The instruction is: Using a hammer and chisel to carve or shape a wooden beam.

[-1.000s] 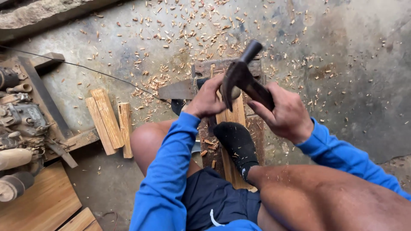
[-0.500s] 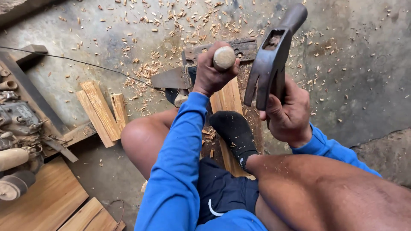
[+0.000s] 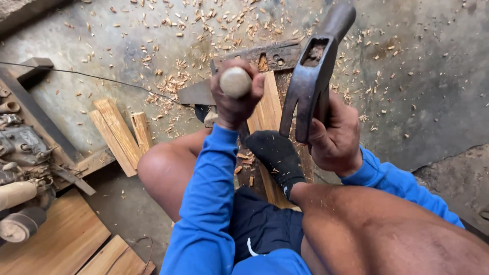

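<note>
My left hand [image 3: 232, 106] grips an upright chisel by its rounded pale wooden handle [image 3: 235, 81], over a light wooden plank [image 3: 267, 109]. My right hand [image 3: 333, 135] holds a dark steel claw hammer [image 3: 311, 76], raised beside the chisel with its head high and its claws pointing down. My foot in a black sock [image 3: 275, 155] rests on the plank and pins it. The chisel's blade is hidden behind my left hand.
A dark wooden block with holes [image 3: 265, 56] lies beyond the plank, and a flat metal blade [image 3: 196, 94] to its left. Loose wood strips [image 3: 119, 132] lie at left, wood shavings cover the concrete floor, and machine parts [image 3: 20, 147] and boards [image 3: 56, 239] sit at bottom left.
The hammer has swung up from over the chisel handle to a raised position at its right. My left hand has stayed on the chisel.
</note>
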